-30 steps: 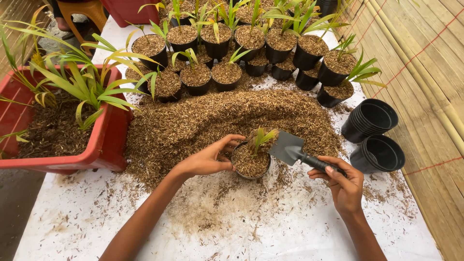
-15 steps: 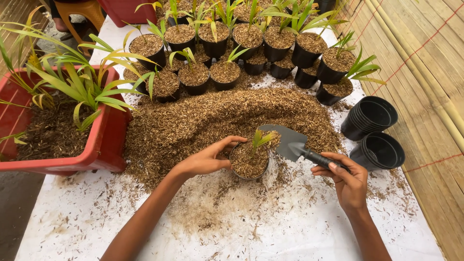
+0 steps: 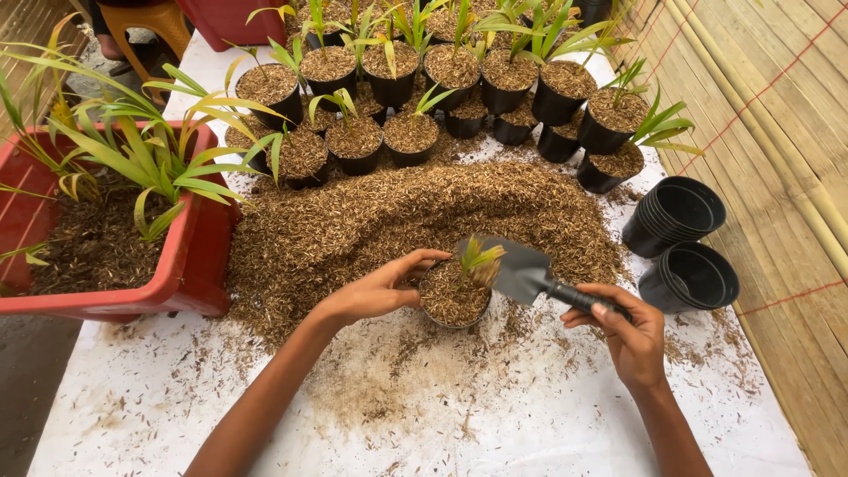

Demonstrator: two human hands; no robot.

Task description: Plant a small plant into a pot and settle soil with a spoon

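Head view: left hand cups the small pot; right hand grips a trowel beside it.

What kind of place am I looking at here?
Probably a small plant nursery's potting spot: a heap of potting mix on a white sheet, rows of filled black seedling pots, stacks of empty pots, and a red tub of young plants.

Your white sheet carries a husk heap, potted seedlings far, empty pots right, red tub left.
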